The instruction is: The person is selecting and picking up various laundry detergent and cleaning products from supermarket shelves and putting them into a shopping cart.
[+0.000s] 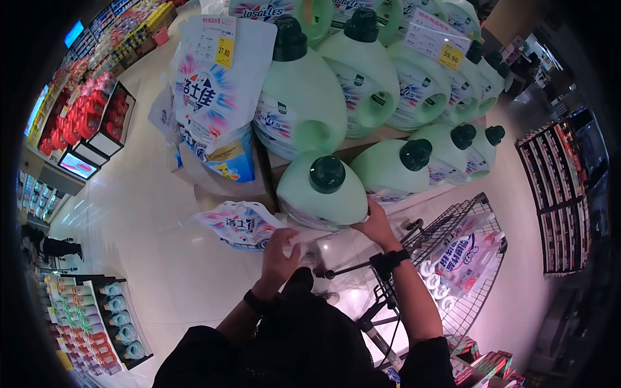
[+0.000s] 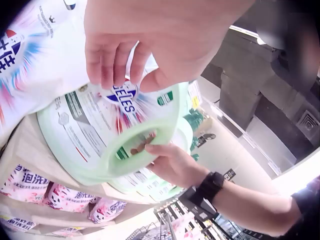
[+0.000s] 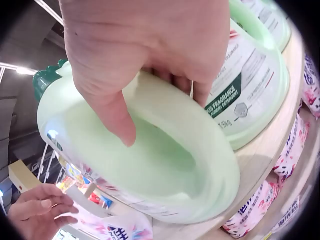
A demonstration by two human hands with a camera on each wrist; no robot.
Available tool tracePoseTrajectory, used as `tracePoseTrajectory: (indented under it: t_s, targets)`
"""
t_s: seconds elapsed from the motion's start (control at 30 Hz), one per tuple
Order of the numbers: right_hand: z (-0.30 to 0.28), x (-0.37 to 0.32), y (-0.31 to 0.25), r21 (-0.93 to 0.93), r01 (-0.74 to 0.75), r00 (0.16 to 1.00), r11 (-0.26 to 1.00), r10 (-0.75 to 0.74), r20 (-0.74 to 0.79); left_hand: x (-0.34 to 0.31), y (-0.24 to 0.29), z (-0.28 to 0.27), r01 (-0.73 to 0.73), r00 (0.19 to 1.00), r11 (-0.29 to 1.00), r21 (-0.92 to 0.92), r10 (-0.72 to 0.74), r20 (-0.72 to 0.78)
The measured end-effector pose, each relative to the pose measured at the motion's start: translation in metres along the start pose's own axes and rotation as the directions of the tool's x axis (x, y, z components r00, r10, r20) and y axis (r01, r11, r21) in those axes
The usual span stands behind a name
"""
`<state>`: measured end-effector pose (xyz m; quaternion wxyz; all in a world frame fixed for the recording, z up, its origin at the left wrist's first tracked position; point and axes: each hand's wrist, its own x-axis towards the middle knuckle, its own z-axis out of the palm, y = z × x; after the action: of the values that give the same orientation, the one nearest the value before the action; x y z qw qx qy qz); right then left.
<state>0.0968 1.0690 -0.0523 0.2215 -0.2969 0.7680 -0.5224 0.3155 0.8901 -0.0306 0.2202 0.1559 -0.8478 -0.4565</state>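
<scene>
A pale green laundry detergent bottle point(image 1: 323, 194) with a dark green cap stands upright at the front edge of the shelf in the head view. My right hand point(image 1: 376, 227) grips its handle; in the right wrist view the thumb lies in the handle recess point(image 3: 160, 155) and the fingers wrap behind. My left hand point(image 1: 279, 258) is held beside the bottle with fingers loosely bent and nothing in them. Left of the bottle, close to that hand, is a white detergent pouch point(image 1: 242, 223). The left wrist view shows the left hand point(image 2: 155, 45) in front of the bottle's label point(image 2: 122, 100).
More green bottles point(image 1: 362, 71) crowd the display behind. A large white pouch point(image 1: 220, 84) with a price tag stands at the left. Pink bags point(image 2: 65, 195) fill the lower shelves. A wire shopping cart point(image 1: 453, 258) holding a large pack point(image 1: 469, 255) is at my right.
</scene>
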Motion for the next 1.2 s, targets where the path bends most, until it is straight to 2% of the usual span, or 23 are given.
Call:
tracePoseTrajectory:
  t_s: [0.03, 0.17, 0.23, 0.3, 0.37, 0.4, 0.43, 0.5, 0.53, 0.6, 0.63, 0.73, 0.8, 0.83, 0.93, 1.0, 1.03, 1.13, 1.2]
  targets:
    - [0.003, 0.004, -0.006, 0.018, 0.016, 1.000, 1.000, -0.016, -0.003, 0.006, -0.003, -0.005, 0.068, 0.988, 0.998, 0.013, -0.065, -0.137]
    - [0.012, -0.010, -0.009, -0.041, 0.031, 1.000, 0.999, -0.031, -0.003, 0.035, 0.009, -0.031, -0.013, 0.980, 0.999, 0.052, 0.023, -0.200]
    - [0.014, -0.018, -0.005, 0.115, 0.035, 0.999, 0.993, -0.036, 0.007, 0.046, 0.026, -0.044, -0.066, 0.997, 0.995, 0.078, 0.070, -0.044]
    - [0.010, -0.022, -0.004, 0.092, 0.022, 1.000, 0.996, -0.021, -0.015, 0.059, 0.027, -0.044, -0.099, 0.995, 0.995, 0.025, 0.098, 0.037]
    - [0.006, -0.026, -0.012, 0.110, 0.050, 0.999, 0.993, -0.049, -0.013, 0.075, 0.022, -0.037, -0.032, 0.989, 0.995, -0.094, 0.045, 0.142]
    - [0.002, -0.027, -0.013, 0.096, 0.040, 0.999, 0.995, -0.040, -0.002, 0.083, 0.013, -0.034, -0.010, 0.972, 0.989, -0.151, 0.045, 0.229]
    - [-0.003, -0.029, -0.017, 0.083, 0.016, 0.999, 0.996, -0.012, -0.047, 0.090, 0.009, -0.033, -0.048, 0.956, 0.994, -0.099, 0.074, 0.285]
    - [-0.012, -0.034, -0.024, 0.061, -0.028, 0.999, 0.998, 0.026, 0.033, 0.101, 0.006, -0.032, 0.051, 0.920, 0.988, -0.146, 0.010, 0.393]
    - [-0.014, -0.036, -0.017, 0.050, -0.010, 1.000, 0.999, 0.009, 0.028, 0.109, 0.008, -0.032, 0.041, 0.907, 0.985, -0.165, 0.033, 0.420]
    - [-0.012, -0.040, -0.007, 0.061, -0.018, 0.999, 0.998, 0.019, -0.026, 0.120, 0.015, -0.035, 0.103, 0.844, 0.991, -0.090, -0.039, 0.534]
    - [-0.011, -0.042, -0.004, 0.077, -0.005, 0.999, 0.997, 0.009, -0.052, 0.128, 0.016, -0.032, 0.068, 0.824, 0.991, -0.117, 0.011, 0.567]
    - [0.002, -0.048, 0.007, 0.069, -0.020, 0.988, 0.997, 0.031, -0.152, 0.144, 0.015, -0.017, 0.050, 0.800, 0.995, -0.082, 0.009, 0.600]
    - [0.004, -0.047, 0.010, 0.075, -0.025, 0.977, 0.997, 0.040, -0.208, 0.157, 0.023, -0.014, 0.101, 0.751, 0.979, -0.179, 0.042, 0.659]
    - [0.002, -0.046, 0.013, 0.086, -0.024, 0.976, 0.996, 0.042, -0.215, 0.162, 0.020, -0.011, 0.097, 0.746, 0.981, -0.169, 0.041, 0.665]
    - [0.002, -0.047, 0.014, 0.071, 0.031, 0.989, 0.997, -0.020, -0.149, 0.162, 0.015, -0.016, 0.041, 0.756, 0.991, -0.129, 0.053, 0.652]
    - [-0.003, -0.045, 0.007, 0.045, -0.038, 0.987, 0.998, 0.044, -0.157, 0.161, 0.024, -0.016, 0.015, 0.776, 0.997, -0.081, 0.040, 0.630]
    - [-0.005, -0.046, 0.003, 0.049, -0.024, 0.987, 0.999, 0.032, -0.156, 0.157, 0.028, -0.018, -0.002, 0.797, 0.998, -0.065, 0.041, 0.602]
    - [-0.008, -0.052, -0.014, -0.019, 0.068, 0.986, 0.997, -0.070, -0.152, 0.148, 0.035, -0.027, 0.023, 0.807, 0.994, -0.107, 0.045, 0.589]
    - [-0.013, -0.050, -0.029, -0.045, 0.119, 0.982, 0.992, -0.124, -0.141, 0.149, 0.044, -0.038, 0.122, 0.755, 0.972, -0.199, 0.039, 0.655]
